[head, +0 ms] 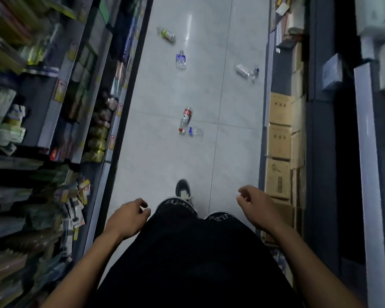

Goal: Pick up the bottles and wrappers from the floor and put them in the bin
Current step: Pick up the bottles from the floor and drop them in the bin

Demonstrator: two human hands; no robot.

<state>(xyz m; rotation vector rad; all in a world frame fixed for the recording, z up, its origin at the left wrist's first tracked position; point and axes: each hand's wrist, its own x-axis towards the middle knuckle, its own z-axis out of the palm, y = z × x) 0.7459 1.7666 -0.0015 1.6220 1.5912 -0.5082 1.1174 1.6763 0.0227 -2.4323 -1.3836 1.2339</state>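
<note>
Ahead, clear plastic bottles (185, 120) lie scattered on glossy tiles (160, 152); left hand (129, 216) and right hand (255, 202) hang loosely curled, empty.

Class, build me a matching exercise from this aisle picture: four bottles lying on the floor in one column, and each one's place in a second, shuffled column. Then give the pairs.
Things
1. yellow-labelled bottle
2. blue-labelled bottle
3. red-labelled bottle
4. clear bottle with dark cap

Places
A. near the cardboard boxes on the right
B. farthest up the aisle
C. nearest the shoe
D. just this side of the farthest bottle

Pairs: 1-B, 2-D, 3-C, 4-A
</note>
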